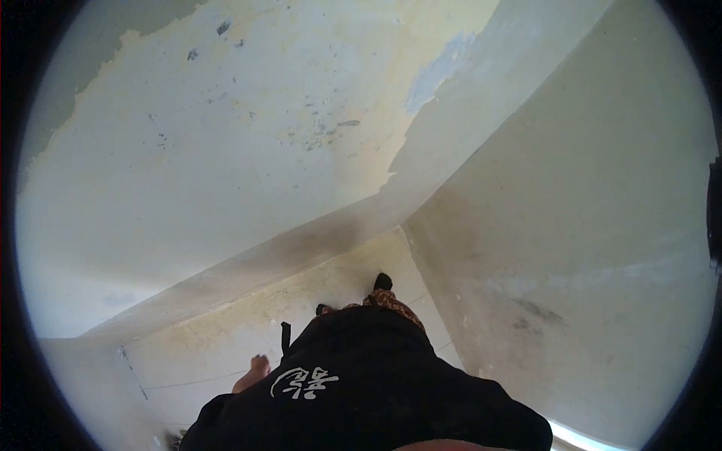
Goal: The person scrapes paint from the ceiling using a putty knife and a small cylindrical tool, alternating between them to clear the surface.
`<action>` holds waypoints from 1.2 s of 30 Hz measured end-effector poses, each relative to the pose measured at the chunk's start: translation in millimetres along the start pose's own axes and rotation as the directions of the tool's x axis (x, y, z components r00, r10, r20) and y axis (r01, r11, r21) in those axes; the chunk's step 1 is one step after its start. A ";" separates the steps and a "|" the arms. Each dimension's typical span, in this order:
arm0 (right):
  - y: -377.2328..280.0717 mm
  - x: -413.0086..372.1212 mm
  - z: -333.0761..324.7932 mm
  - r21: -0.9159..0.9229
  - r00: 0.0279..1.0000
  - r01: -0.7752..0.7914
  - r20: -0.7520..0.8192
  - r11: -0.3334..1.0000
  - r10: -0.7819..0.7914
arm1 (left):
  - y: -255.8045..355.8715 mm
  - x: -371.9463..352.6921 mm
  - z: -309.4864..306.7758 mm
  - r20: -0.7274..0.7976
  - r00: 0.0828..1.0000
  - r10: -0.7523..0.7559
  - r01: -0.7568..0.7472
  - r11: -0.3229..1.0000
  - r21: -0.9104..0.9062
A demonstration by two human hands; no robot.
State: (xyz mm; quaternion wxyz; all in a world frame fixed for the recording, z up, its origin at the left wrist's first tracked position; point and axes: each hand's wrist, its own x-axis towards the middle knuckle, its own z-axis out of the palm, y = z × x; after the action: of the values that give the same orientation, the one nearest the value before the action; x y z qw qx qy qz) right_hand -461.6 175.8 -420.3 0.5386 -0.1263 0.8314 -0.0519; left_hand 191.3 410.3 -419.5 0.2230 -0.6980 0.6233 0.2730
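Note:
My left hand hangs low at my left side, above the floor. It shows small, and its fingers are too indistinct to tell whether they are open or closed, or whether they hold anything. My right hand is out of view. A black shirt with a white printed character covers my body. Between it and my left hand a thin black piece sticks up; I cannot make out what it is. Past the shirt's edge show my patterned trousers and a dark shoe.
Ahead stands a wall with peeled edges, dark marks and a bluish patch. Another wall with smudges rises close on the right, meeting it in a corner. Light floor tiles lie below. A dark object shows at the right edge.

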 end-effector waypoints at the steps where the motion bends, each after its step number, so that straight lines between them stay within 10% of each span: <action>1: -13.6 8.7 9.4 0.030 0.999 0.049 -0.008 0.998 -0.049 | 0.4 22.1 -15.0 0.004 0.999 0.037 -0.036 0.997 -0.067; 3: -63.4 29.7 32.4 0.111 0.983 0.182 -0.048 0.977 -0.177 | 3.0 75.3 -66.6 0.017 0.947 0.320 -0.316 0.943 -0.103; 4: -88.2 39.3 44.5 0.161 0.969 0.247 -0.067 0.955 -0.239 | 11.5 109.4 -81.8 0.272 0.961 0.044 0.185 0.631 -0.753; 5: -121.3 50.4 57.7 0.228 0.944 0.329 -0.089 0.916 -0.317 | 18.0 144.1 -92.0 0.490 0.839 -0.238 0.452 -0.197 -0.870; 6: -154.5 58.4 72.9 0.318 0.914 0.403 -0.099 0.858 -0.393 | 15.1 172.6 -112.8 0.412 0.884 -0.221 0.423 0.000 -0.906; 7: -192.1 57.0 87.9 0.430 0.879 0.461 -0.099 0.776 -0.467 | 6.4 190.6 -142.7 0.038 0.997 0.071 -0.030 0.763 -0.645; 8: -243.6 -7.2 93.6 0.587 0.863 0.382 0.050 0.714 -0.503 | 16.3 209.2 -185.9 -0.129 0.907 0.400 -0.416 0.899 -0.137; 9: -294.0 -68.4 101.6 0.692 0.807 0.265 0.222 0.671 -0.547 | 40.7 194.3 -239.7 -0.036 0.980 0.197 -0.175 0.760 -0.626; 10: -324.8 -85.3 119.0 0.781 0.809 0.107 0.292 0.615 -0.511 | 69.6 173.0 -303.8 0.060 0.998 -0.018 0.062 0.353 -0.934; 11: -362.4 -166.8 126.7 0.829 0.871 -0.154 0.370 0.537 -0.322 | 89.4 172.2 -338.7 -0.062 0.998 -0.007 -0.057 0.313 -0.948; 14: -407.2 -283.3 160.6 0.770 0.674 -0.354 0.604 0.532 -0.425 | 153.1 115.7 -458.6 -0.254 0.967 -0.016 -0.242 0.251 -0.937; 20: -390.6 -448.6 192.6 0.864 0.550 -0.190 0.487 0.466 -0.679 | 214.7 43.8 -530.1 -0.731 0.655 -0.192 -0.726 0.110 -0.679; 23: -390.2 -453.2 191.1 0.844 0.512 -0.215 0.525 0.491 -0.679 | 223.6 28.3 -539.0 -0.628 0.723 -0.287 -0.668 -0.064 -0.741; 36: -408.9 -426.6 202.8 0.888 0.542 -0.073 0.417 0.453 -0.730 | 248.5 56.4 -560.0 -0.670 0.628 -0.396 -0.663 0.178 -0.727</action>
State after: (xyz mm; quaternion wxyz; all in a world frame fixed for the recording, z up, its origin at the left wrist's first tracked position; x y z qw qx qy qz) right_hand -48.8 -94.3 -37.0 0.7990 -0.0452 0.3339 -0.4980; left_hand 6.7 -27.5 -28.6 -0.5876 -0.6396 0.3938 0.3008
